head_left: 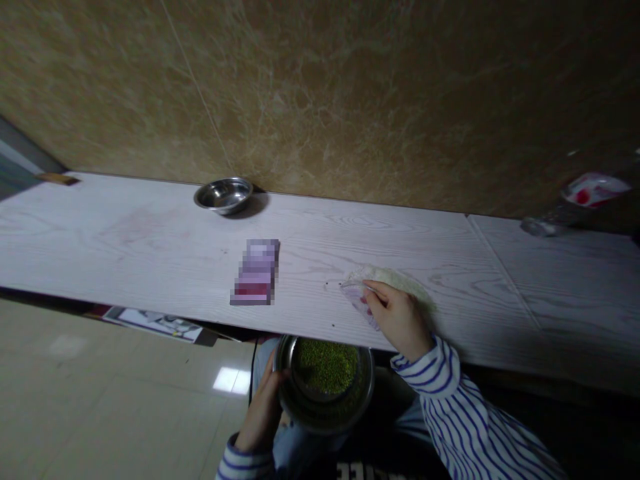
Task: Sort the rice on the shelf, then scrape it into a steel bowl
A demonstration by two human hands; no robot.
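My left hand (pixel 263 407) grips the rim of a steel bowl (pixel 325 390) full of small green beans, held just below the front edge of the pale wooden table (pixel 125 247). My right hand (pixel 395 313) rests on the table with its fingers pinched on a clear plastic scraper-like piece (pixel 357 297). Right behind that hand lies a heap of white grains (pixel 395 279). A few dark specks sit on the wood to the left of the heap.
An empty steel bowl (pixel 224 195) stands at the back against the brown marble wall. A blurred purple packet (pixel 256 272) lies mid-table. A clear bottle with a red-white label (pixel 575 203) lies at the far right. Papers (pixel 155 322) lie below the table.
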